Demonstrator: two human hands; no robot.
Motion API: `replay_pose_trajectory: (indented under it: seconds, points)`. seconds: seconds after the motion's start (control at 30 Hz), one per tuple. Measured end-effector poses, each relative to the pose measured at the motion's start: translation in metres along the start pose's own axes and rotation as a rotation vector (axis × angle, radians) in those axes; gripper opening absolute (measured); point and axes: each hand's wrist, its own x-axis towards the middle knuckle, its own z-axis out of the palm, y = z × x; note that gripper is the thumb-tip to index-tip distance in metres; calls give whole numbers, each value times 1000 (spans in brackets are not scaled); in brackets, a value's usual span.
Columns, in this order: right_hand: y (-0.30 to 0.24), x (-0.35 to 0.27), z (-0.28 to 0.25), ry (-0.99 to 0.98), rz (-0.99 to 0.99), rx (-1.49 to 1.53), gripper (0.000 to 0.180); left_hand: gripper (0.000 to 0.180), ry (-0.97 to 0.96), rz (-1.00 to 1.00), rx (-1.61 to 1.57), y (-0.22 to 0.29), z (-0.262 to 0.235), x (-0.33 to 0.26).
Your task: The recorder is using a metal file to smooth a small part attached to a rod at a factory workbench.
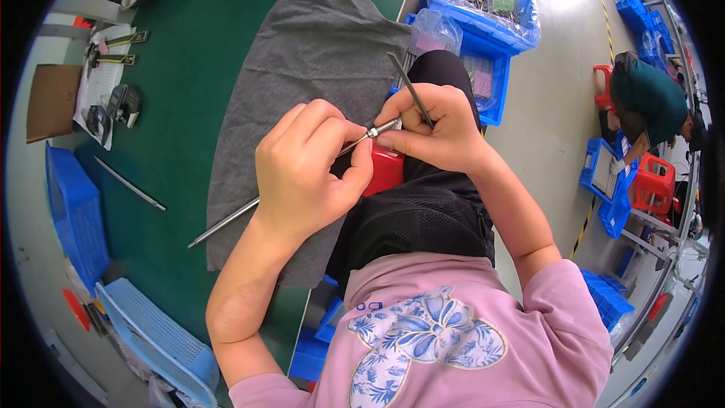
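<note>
My left hand (306, 159) is closed, thumb and fingertips pinching a slim metal rod (226, 222) near its upper end. The rod runs from the lower left, passes behind that hand and comes out at a shiny fitting (372, 133) with a collar. Fingers and thumb of my right hand (449, 132) close on the fitting's far end, so the two hands nearly meet. A dark flat metal strip (408, 85) sticks up between my right fingers; its lower end is hidden in the hand. A grey cloth (302, 38) lies beneath on the green table.
Another metal rod (130, 183) lies on the table at left, near black tools (124, 104) and a cardboard box (53, 102). Blue baskets (158, 332) line the left edge. A blue crate (521, 26) of metal parts stands far right. Beyond, a person (642, 94) bends over blue bins.
</note>
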Motion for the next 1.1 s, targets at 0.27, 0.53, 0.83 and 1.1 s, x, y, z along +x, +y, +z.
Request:
replay_pose_trajectory:
  seconds: [0.27,0.53,0.83,1.1]
  points:
    - [9,-1,8,-48,176,355,9,11,-21,8,-13,-1,-2,-3]
    - [13,6,-2,-46,82,192,12,11,-17,60,6,-4,-3,1]
    - [36,-7,3,389,124,-103,7,12,56,-15,91,-5,-1,-5]
    - [11,36,-1,756,163,-54,22,13,85,-10,89,-9,9,-9]
